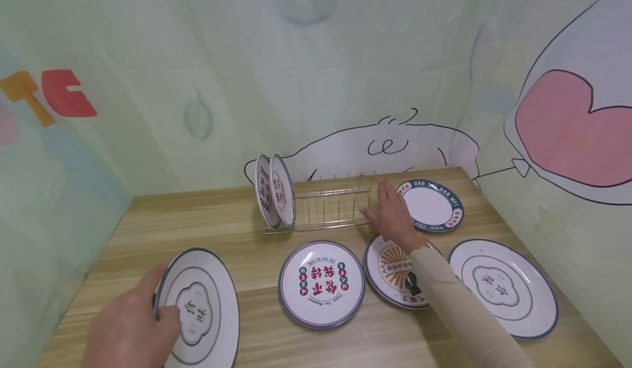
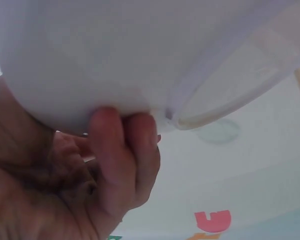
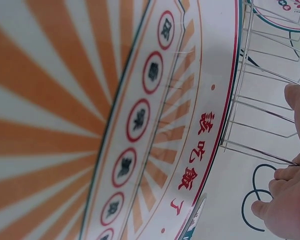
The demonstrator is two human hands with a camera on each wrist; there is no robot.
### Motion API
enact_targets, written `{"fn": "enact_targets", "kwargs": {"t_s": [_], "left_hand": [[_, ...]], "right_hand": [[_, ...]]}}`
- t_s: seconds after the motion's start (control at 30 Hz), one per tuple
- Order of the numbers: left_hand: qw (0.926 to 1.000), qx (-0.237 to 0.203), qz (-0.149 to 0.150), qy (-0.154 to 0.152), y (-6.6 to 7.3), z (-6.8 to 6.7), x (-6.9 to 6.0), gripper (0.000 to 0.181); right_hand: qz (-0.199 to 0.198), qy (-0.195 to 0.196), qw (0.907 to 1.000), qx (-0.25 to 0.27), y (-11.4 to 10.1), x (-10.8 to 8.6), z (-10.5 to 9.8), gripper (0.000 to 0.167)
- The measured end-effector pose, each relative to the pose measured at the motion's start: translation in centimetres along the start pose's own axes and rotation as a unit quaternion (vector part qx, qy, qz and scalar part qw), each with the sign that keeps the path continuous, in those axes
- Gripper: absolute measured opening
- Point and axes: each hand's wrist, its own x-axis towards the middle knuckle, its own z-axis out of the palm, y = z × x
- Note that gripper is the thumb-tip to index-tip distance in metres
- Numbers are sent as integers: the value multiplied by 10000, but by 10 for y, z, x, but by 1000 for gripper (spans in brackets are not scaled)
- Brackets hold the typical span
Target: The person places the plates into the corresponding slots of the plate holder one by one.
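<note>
My left hand (image 1: 129,324) grips a white dark-rimmed oval plate (image 1: 219,296) by its left edge, holding it tilted. The left wrist view shows fingertips (image 2: 107,125) against the plate's pale underside (image 2: 90,60). At the right end of a wire dish rack (image 1: 326,227), my right hand (image 1: 394,217) has its fingers extended and its thumb apart, touching the end wires. Two plates stand upright at the rack's left end, one outer (image 1: 264,192) and one inner (image 1: 285,195).
On the wooden table (image 1: 197,220) lie a round plate with red lettering (image 1: 323,296), an orange-rayed plate (image 1: 395,272) under my right forearm, a blue-banded plate (image 1: 434,206) and a white oval plate (image 1: 523,302). A printed cloth wall (image 1: 237,83) stands behind the rack.
</note>
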Motion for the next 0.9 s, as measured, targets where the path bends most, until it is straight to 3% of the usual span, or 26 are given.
{"fn": "enact_targets", "kwargs": {"t_s": [0.2, 0.43, 0.9], "left_hand": [[9972, 60, 665, 350, 13, 1, -9, 64], [9954, 61, 934, 224, 29, 6, -15, 63], [9862, -386, 1488, 613, 80, 10, -26, 59]], "right_hand": [[9, -18, 10000, 22, 0, 0, -1, 88], [-13, -1, 10000, 87, -1, -1, 0, 88], [-51, 25, 9999, 129, 0, -2, 0, 87]]}}
